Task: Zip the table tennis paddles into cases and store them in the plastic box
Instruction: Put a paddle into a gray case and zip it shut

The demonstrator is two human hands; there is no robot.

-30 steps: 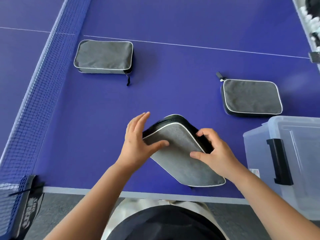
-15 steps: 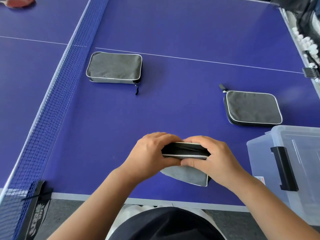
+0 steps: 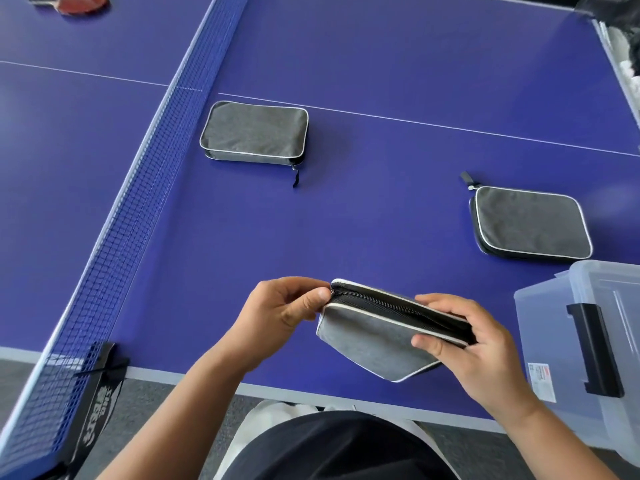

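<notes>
Now zipping | left hand (image 3: 282, 311) pinches the zipper end of the grey case (image 3: 375, 336), right hand (image 3: 465, 342) clamps its far edge, just left of the plastic box (image 3: 540, 327) | best kept taut, pulled steadily along the teeth.

A blue tabletop (image 3: 381, 64) with thin white lines carried a dark blue net (image 3: 138, 202) stretched across it. At the near end of the net, a black clamp (image 3: 98, 393) with white lettering gripped the tabletop's edge. Below that edge lay grey floor (image 3: 145, 403). Beyond the tabletop's far right corner sat blurred white objects (image 3: 623, 67), too unclear to identify.
</notes>
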